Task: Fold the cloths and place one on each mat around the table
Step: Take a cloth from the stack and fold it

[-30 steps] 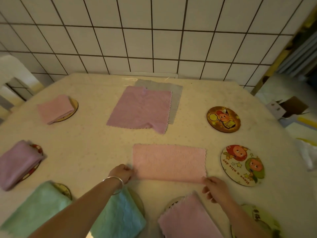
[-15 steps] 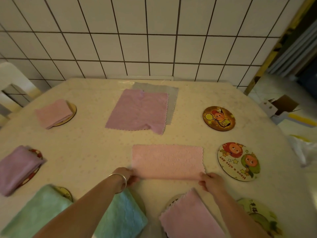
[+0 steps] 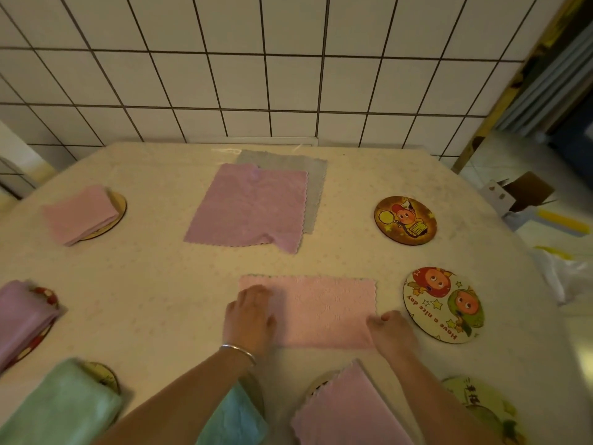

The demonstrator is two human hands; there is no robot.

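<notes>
Fingers of left hand (image 3: 248,316) lie flat, pressing the left end of the half-folded pink cloth (image 3: 324,308); right hand (image 3: 390,326) pinches its near right corner, though the exact finger curl is blurry. Cloth sits mid-table, just beside the empty cartoon mat (image 3: 443,305). Risk: the next fold goes skewed if the pinned end slips. Farther back, the purple cloth (image 3: 248,207) waits unfolded over a grey cloth (image 3: 316,181).
</notes>
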